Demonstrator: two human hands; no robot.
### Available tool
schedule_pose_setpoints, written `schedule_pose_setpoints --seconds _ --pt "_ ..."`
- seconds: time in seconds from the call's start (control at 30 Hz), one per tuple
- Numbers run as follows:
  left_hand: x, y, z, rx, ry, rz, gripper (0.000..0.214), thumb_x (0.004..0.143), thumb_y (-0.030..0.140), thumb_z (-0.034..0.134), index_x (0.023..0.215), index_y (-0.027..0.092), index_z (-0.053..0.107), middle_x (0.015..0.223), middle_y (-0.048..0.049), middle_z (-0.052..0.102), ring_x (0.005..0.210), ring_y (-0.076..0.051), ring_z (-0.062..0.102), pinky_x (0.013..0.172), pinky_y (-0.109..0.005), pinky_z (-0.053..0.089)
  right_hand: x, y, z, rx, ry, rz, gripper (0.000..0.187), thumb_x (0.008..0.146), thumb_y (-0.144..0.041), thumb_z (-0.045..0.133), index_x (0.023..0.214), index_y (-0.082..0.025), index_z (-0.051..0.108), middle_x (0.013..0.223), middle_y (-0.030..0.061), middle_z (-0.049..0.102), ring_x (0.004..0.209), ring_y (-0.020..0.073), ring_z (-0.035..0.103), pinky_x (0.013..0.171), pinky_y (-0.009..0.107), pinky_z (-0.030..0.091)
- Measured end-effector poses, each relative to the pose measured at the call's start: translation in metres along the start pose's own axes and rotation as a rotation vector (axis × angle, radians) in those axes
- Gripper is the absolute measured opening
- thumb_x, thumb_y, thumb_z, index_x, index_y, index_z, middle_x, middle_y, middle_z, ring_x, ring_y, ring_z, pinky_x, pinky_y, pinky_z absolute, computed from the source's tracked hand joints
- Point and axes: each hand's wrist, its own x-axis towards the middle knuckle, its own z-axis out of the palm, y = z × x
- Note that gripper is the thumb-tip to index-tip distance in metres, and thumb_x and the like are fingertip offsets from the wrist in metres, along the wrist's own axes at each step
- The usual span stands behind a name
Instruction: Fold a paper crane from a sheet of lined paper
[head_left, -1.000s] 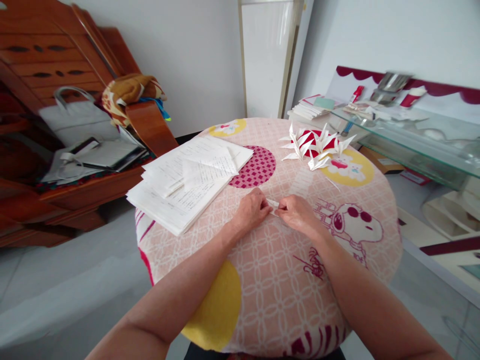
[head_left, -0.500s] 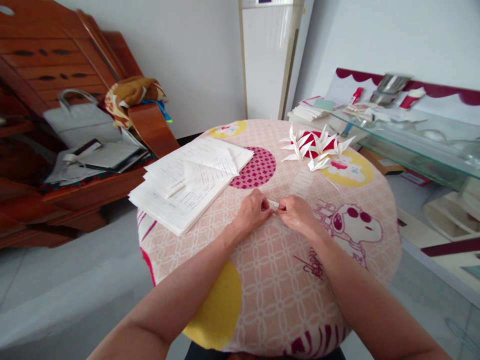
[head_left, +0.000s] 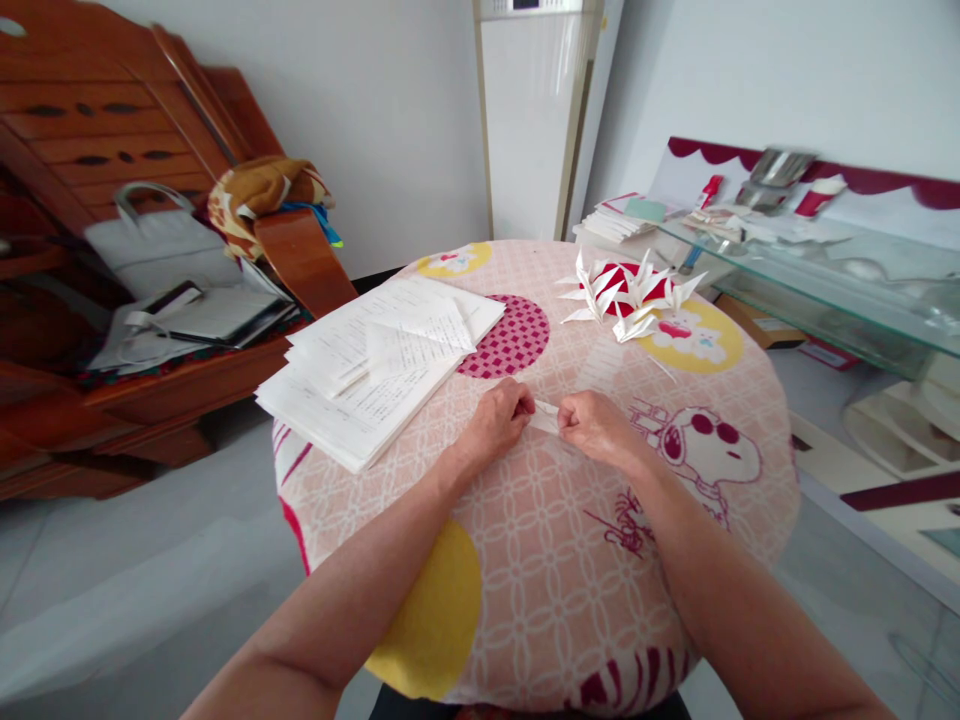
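Observation:
Between my hands is a small piece of folded white paper (head_left: 545, 417), low over the middle of the round table (head_left: 540, 560). My left hand (head_left: 501, 418) pinches its left end, fingers curled. At its right end my right hand (head_left: 592, 422) grips it with closed fingers. Parts of the paper are hidden by my fingertips, so its full shape cannot be made out. Several folded white paper cranes (head_left: 630, 295) stand in a group beyond my right hand. Left of my left hand lies a stack of handwritten sheets (head_left: 375, 400), with a folded sheet (head_left: 427, 335) on top.
A patterned cloth covers the table. To the right, a glass shelf (head_left: 810, 290) holds papers, a metal pot (head_left: 780, 165) and a red-and-white cup (head_left: 820, 196). On the left, a wooden bench (head_left: 97, 400) carries a grey bag (head_left: 146, 240) and a brown cloth (head_left: 262, 190).
My hands have moved slightly apart, and more of the white paper shows between them. The cranes and the stack of sheets stay where they were.

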Motion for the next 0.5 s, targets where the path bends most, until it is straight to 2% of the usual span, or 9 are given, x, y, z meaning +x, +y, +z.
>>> schedule_pose_setpoints --seconds 0.07,0.17,0.23,0.3,0.33,0.37,0.5 --pt "-0.001 0.0 -0.002 0.005 -0.007 0.012 0.022 0.073 0.0 0.051 0.082 0.016 0.064 0.08 -0.002 0.061 0.073 -0.014 0.056 0.073 -0.027 0.047 -0.002 0.002 -0.004 0.039 -0.026 0.003 0.016 0.067 -0.004 0.058 0.064 -0.017 0.066 0.062 0.0015 0.067 0.06 0.0144 0.059 0.057 0.024 0.036" --pt "-0.003 0.002 -0.004 0.007 -0.008 0.038 0.03 0.073 -0.001 0.049 0.088 0.016 0.068 0.082 -0.0024 0.063 0.074 -0.014 0.057 0.075 -0.027 0.047 -0.002 0.007 -0.01 0.234 -0.067 0.047 0.011 0.07 -0.01 0.059 0.067 -0.017 0.067 0.051 -0.0018 0.06 0.049 0.013 0.053 0.051 0.024 0.034" --pt "-0.004 0.004 -0.005 -0.016 -0.009 0.031 0.028 0.074 0.002 0.052 0.09 0.016 0.069 0.084 -0.0023 0.064 0.073 -0.014 0.058 0.074 -0.027 0.047 0.001 0.01 -0.012 0.352 0.059 0.06 0.01 0.076 -0.022 0.061 0.071 -0.016 0.068 0.052 -0.0016 0.06 0.048 0.013 0.052 0.05 0.024 0.034" --pt "-0.005 0.006 -0.005 -0.04 -0.008 0.006 0.019 0.075 0.008 0.06 0.089 0.016 0.07 0.083 -0.002 0.063 0.072 -0.013 0.057 0.072 -0.026 0.047 0.006 0.013 -0.01 0.319 0.279 0.018 0.017 0.079 -0.029 0.062 0.073 -0.015 0.07 0.061 0.0016 0.065 0.056 0.0139 0.056 0.055 0.024 0.037" --pt "-0.004 0.007 -0.004 -0.045 -0.003 -0.008 0.016 0.075 0.011 0.063 0.089 0.016 0.07 0.082 -0.0017 0.063 0.072 -0.013 0.057 0.071 -0.026 0.047 0.009 0.014 -0.008 0.255 0.324 -0.02 0.018 0.08 -0.028 0.062 0.075 -0.014 0.072 0.066 0.0031 0.068 0.062 0.0147 0.058 0.059 0.025 0.038" --pt "-0.004 0.008 -0.004 -0.042 0.006 -0.019 0.014 0.075 0.013 0.066 0.088 0.016 0.07 0.081 -0.0014 0.062 0.072 -0.013 0.057 0.071 -0.026 0.047 0.011 0.014 -0.006 0.181 0.316 -0.061 0.018 0.081 -0.027 0.062 0.076 -0.014 0.073 0.069 0.0041 0.07 0.065 0.0152 0.058 0.062 0.026 0.038" --pt "-0.004 0.009 -0.002 -0.031 0.043 -0.029 0.017 0.071 0.011 0.07 0.088 0.015 0.068 0.081 -0.0006 0.061 0.072 -0.013 0.057 0.072 -0.026 0.047 0.014 0.007 0.001 -0.018 0.141 -0.124 0.02 0.083 -0.024 0.06 0.076 -0.015 0.076 0.074 0.0058 0.072 0.069 0.0158 0.059 0.064 0.026 0.036"
